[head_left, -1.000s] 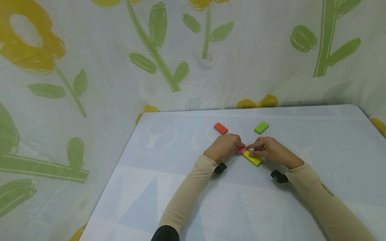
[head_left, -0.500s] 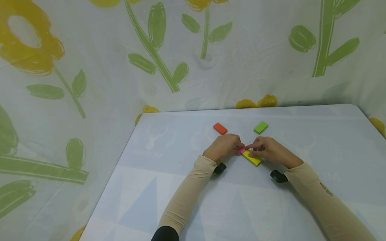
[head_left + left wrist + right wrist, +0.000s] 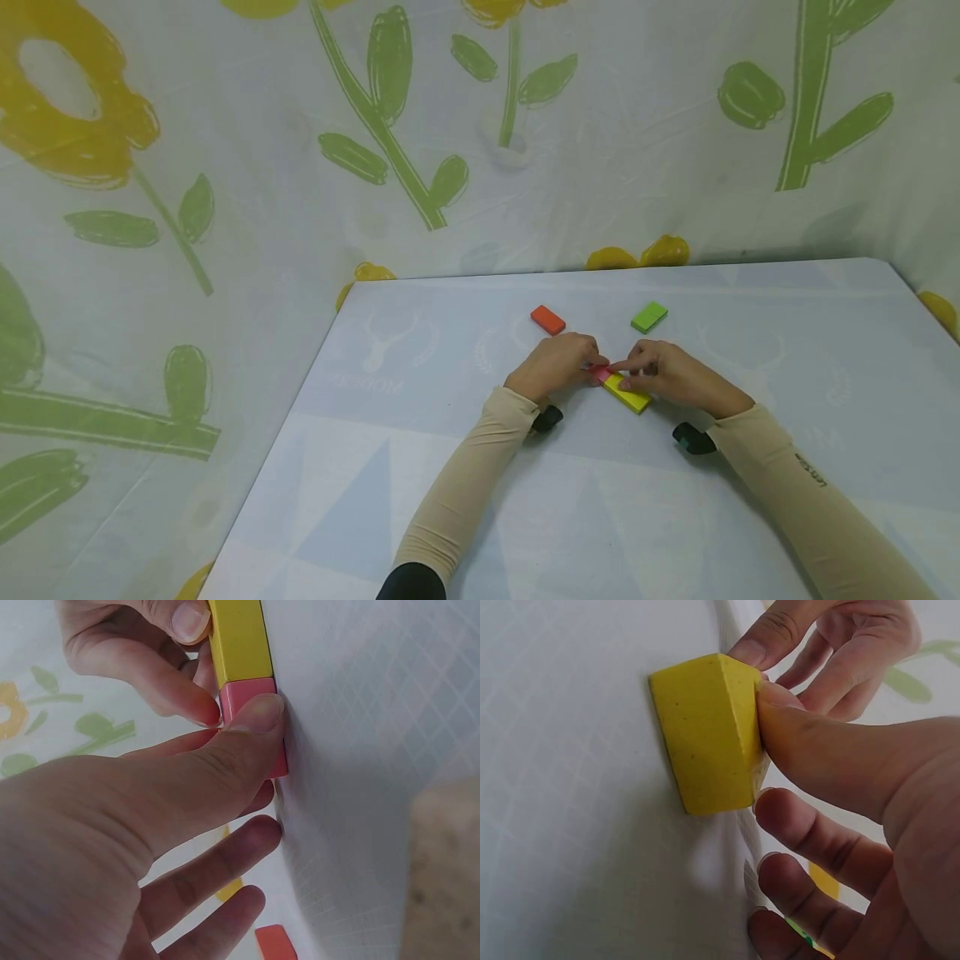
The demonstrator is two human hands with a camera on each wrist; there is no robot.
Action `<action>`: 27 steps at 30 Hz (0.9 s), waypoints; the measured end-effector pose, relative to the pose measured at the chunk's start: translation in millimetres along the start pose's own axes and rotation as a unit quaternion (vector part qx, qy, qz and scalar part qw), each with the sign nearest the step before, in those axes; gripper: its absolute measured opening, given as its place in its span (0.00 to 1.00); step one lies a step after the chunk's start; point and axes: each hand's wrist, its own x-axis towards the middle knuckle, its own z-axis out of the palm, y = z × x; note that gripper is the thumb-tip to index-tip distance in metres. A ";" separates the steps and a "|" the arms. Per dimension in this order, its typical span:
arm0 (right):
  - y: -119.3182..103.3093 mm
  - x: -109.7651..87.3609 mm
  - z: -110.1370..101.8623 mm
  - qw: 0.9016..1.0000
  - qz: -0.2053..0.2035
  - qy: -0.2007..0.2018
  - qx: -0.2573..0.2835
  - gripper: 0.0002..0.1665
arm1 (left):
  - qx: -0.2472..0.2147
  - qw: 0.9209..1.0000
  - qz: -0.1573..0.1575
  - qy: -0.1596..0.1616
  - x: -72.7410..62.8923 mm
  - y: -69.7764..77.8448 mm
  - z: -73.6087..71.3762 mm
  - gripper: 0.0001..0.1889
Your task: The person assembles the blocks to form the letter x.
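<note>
A pink block (image 3: 602,373) and a yellow block (image 3: 628,397) lie end to end on the table, their ends meeting in the left wrist view. My left hand (image 3: 553,367) pinches the pink block, thumb across its near face, index finger mostly hidden behind. Its other fingers stay off the blocks. My right hand (image 3: 675,379) has its thumb against the yellow block (image 3: 701,742), with its index fingertip by the join near the pink block (image 3: 246,691). The far side of that grip is largely hidden.
An orange block (image 3: 548,320) lies behind my left hand, and a green block (image 3: 649,317) behind my right. The pale patterned table (image 3: 375,492) meets a flower-printed curtain (image 3: 555,200) along its back edge. Dark wrist cameras sit under both wrists.
</note>
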 end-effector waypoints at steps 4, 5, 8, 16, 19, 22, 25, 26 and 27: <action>-1.3 0.3 -0.7 1.000 0.000 -0.006 -0.005 0.20 | 0.000 1.000 0.000 0.001 0.3 0.0 0.2 0.18; -1.5 0.6 -0.8 1.000 -0.003 -0.008 -0.005 0.20 | 0.000 1.000 0.000 0.001 0.4 0.0 0.3 0.18; -1.2 1.7 -1.0 1.000 -0.009 -0.011 -0.011 0.20 | 0.001 1.000 0.000 0.000 0.6 0.0 0.4 0.18; 0.3 3.0 -1.0 0.999 -0.016 -0.017 -0.026 0.20 | 0.004 1.000 0.004 0.000 1.1 -0.1 1.6 0.18; -1.4 2.5 -1.2 1.000 -0.010 -0.014 -0.025 0.20 | -0.002 1.000 0.007 0.001 1.3 -0.3 2.0 0.18; -2.4 2.4 -1.3 1.000 -0.009 -0.015 -0.022 0.20 | -0.005 1.000 0.008 0.003 1.4 -0.8 2.7 0.17; -3.2 2.8 -1.0 1.000 -0.016 -0.016 -0.020 0.20 | -0.004 1.000 0.005 0.004 1.1 -1.6 3.3 0.16; -3.4 2.9 -0.8 1.000 -0.016 -0.017 -0.019 0.20 | -0.005 1.000 0.003 0.003 0.9 -1.8 3.4 0.16; -3.7 3.1 -0.5 1.000 -0.017 -0.017 -0.019 0.20 | -0.007 1.000 0.001 0.001 0.8 -1.9 3.4 0.16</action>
